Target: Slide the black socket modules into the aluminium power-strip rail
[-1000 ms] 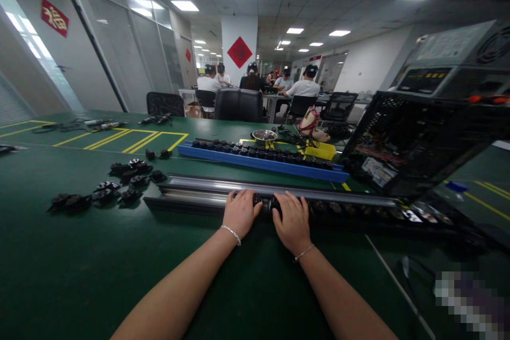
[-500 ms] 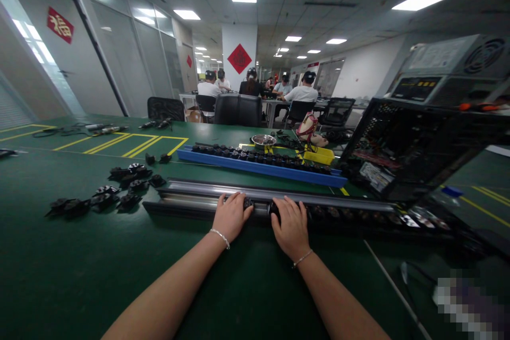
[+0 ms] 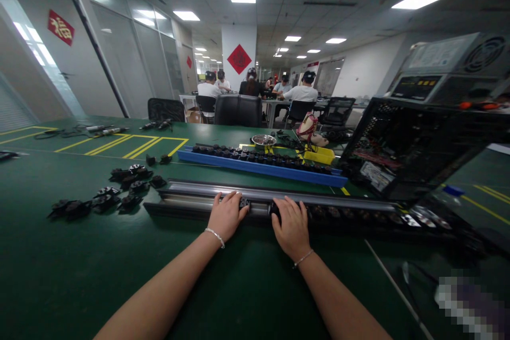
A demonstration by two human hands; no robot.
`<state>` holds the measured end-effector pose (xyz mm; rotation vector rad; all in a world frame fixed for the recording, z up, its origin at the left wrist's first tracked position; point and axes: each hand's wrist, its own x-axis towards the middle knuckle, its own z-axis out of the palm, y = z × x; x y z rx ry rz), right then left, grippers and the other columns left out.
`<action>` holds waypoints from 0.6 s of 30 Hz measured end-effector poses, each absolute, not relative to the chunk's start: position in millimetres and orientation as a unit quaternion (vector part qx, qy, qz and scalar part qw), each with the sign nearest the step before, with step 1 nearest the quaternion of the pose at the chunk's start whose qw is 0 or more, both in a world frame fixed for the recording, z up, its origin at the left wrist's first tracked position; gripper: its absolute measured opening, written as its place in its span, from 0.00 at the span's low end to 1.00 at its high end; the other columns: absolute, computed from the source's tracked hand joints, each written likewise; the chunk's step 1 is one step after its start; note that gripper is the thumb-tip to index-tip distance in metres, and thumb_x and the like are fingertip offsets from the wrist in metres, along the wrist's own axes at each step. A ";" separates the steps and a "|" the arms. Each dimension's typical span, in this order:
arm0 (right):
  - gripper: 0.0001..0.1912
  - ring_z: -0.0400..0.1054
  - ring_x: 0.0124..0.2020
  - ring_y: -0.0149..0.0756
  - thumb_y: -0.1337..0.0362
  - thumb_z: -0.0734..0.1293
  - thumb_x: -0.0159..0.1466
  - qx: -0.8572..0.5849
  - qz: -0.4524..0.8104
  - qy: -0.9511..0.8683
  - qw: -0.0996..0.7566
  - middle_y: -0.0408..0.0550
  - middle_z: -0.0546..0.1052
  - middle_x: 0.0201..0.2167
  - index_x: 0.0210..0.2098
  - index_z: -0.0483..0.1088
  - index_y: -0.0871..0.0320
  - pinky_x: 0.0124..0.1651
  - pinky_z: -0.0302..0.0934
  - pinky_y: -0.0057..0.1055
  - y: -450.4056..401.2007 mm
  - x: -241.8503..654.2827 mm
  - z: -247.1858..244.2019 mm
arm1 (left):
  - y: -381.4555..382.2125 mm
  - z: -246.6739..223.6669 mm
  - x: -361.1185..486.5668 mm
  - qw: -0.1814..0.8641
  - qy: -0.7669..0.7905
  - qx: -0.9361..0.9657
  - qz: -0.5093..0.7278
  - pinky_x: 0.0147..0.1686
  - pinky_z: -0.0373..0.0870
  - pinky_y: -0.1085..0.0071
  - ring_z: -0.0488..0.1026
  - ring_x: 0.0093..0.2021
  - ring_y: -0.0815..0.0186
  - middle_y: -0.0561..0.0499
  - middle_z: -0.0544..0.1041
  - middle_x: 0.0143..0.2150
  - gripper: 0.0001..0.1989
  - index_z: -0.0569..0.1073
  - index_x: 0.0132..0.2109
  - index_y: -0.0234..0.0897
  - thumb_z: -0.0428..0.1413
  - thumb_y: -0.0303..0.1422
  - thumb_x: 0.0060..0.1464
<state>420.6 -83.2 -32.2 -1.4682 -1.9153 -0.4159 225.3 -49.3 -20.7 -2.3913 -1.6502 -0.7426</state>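
Observation:
A long metal channel point(image 3: 191, 203) with black sides lies across the green table in front of me. My left hand point(image 3: 227, 218) reaches over its near side, fingers curled around a small black part point(image 3: 244, 203) that shows beside the thumb. A little to the right, my right hand point(image 3: 292, 227) is curled over another black part point(image 3: 273, 209), mostly hidden under the fingers. Bare metal shows between the two. To the right of my right hand, a row of similar dark parts point(image 3: 346, 214) sits in the channel.
Loose black parts point(image 3: 105, 199) lie in a pile at left. Beyond the channel stands a blue tray point(image 3: 255, 166) filled with black parts, with a metal bowl point(image 3: 263, 141) and yellow bin point(image 3: 319, 155) behind. An open computer case point(image 3: 418, 143) stands at right. People sit farther back.
My left hand has shifted slightly left along the channel, with the small black part at its thumb. My right hand has hardly moved.

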 end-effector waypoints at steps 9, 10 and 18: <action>0.18 0.58 0.55 0.40 0.63 0.56 0.62 -0.566 -0.152 -0.736 0.339 0.49 0.72 0.47 0.51 0.64 0.57 0.61 0.37 0.44 -83.2 420.5 -32.3 | -47.0 -21.1 210.4 0.074 -0.559 -0.791 -0.239 0.57 0.53 0.54 0.63 0.57 0.59 0.43 0.72 0.52 0.18 0.66 0.51 0.38 0.46 0.39 0.56; 0.18 0.58 0.55 0.40 0.63 0.56 0.62 -0.567 -0.151 -0.736 0.338 0.49 0.72 0.47 0.51 0.64 0.58 0.61 0.37 0.44 -83.2 420.5 -32.2 | -46.7 -21.3 208.6 0.073 -0.560 -0.791 -0.236 0.57 0.54 0.55 0.63 0.57 0.60 0.42 0.72 0.52 0.18 0.66 0.52 0.37 0.46 0.39 0.57; 0.18 0.57 0.55 0.39 0.63 0.56 0.62 -0.568 -0.144 -0.736 0.340 0.48 0.72 0.48 0.51 0.64 0.58 0.61 0.36 0.43 -83.7 420.4 -31.4 | -45.3 -20.8 199.2 0.077 -0.561 -0.793 -0.224 0.57 0.54 0.56 0.61 0.58 0.59 0.44 0.72 0.52 0.19 0.66 0.52 0.37 0.45 0.40 0.57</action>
